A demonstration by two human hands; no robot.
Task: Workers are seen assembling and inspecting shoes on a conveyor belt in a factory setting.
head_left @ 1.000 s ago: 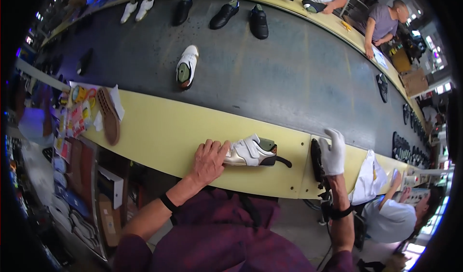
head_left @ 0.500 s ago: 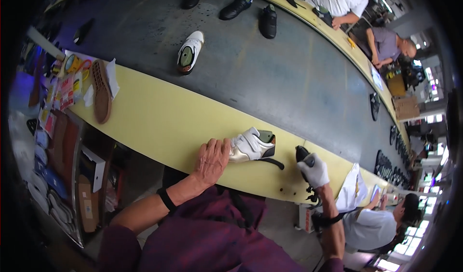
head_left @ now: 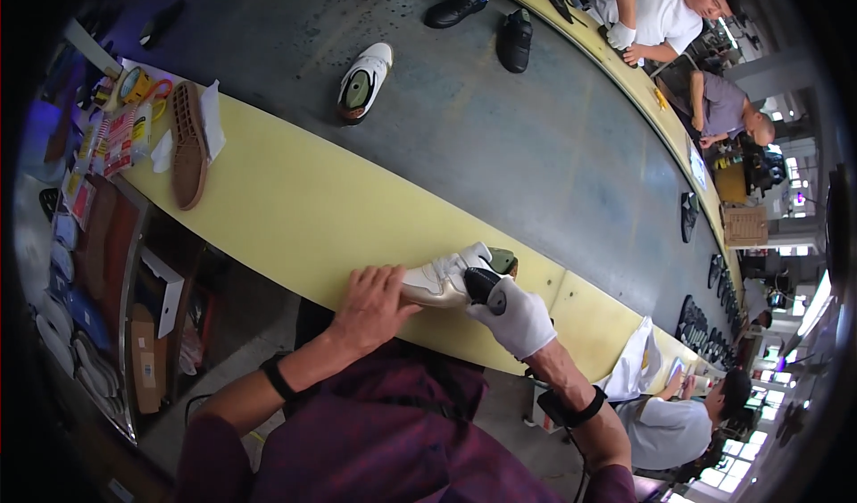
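A white shoe [head_left: 432, 278] with a green lining lies on its side on the pale yellow bench edge, toe to the left. My left hand [head_left: 368, 308], bare, is closed on its toe end. My right hand [head_left: 518, 324], in a white glove, grips a black rounded hand tool [head_left: 480, 282] with a round grey spot. That tool is against the near side of the shoe, around the heel half, and covers part of it. Whether it presses on the shoe I cannot tell. Behind it the green shoe last [head_left: 504, 260] shows in the opening.
Beyond the bench runs a dark grey conveyor [head_left: 536, 146] with a white shoe [head_left: 364, 83] and several black shoes. A brown sole [head_left: 188, 146] and orange scissors [head_left: 156, 92] lie at the left. White cloth [head_left: 636, 360] hangs at the right; co-workers sit along the line.
My right hand has moved left, bringing the black tool from the bare bench to the shoe. The black strip under the shoe is now out of sight. Shoes on the conveyor have shifted slightly.
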